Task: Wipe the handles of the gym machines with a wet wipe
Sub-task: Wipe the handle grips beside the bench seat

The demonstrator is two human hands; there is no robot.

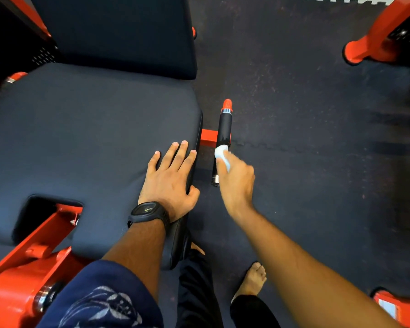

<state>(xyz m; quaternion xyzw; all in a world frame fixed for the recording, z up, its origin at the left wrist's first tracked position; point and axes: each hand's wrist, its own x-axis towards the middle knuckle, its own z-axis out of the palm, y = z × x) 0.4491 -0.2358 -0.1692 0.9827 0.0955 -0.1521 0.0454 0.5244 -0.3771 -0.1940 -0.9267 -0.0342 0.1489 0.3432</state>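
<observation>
Your right hand (234,178) has its fingers bunched together, clamped on the wipe (221,152), a small white wad sticking out past the fingertips. The wipe is pressed on the handle (224,129), the black grip just beside the seat (81,138) edge, touching it a bit below the middle, near where the red bracket (208,136) meets it. Your left hand (169,176) lies flat on the seat with fingers straight and slightly apart, thumb over the edge, holding nothing; it looks like a brace, so keep it there. To do this step well, wrap the wipe round the grip, don't just dab one face. Run it full length, from the near metal end up to the red cap (227,104), and twist your wrist so the underside and the seat-facing side get covered too. The upper half looks unreached from here, though I can't tell wet from dry on the black. The wad is small, so open it out for more contact. Main risks, I'd say: skipping the far side, or the wipe slipping to the floor (305,114). Keep the pressure firm and the strokes slow.
</observation>
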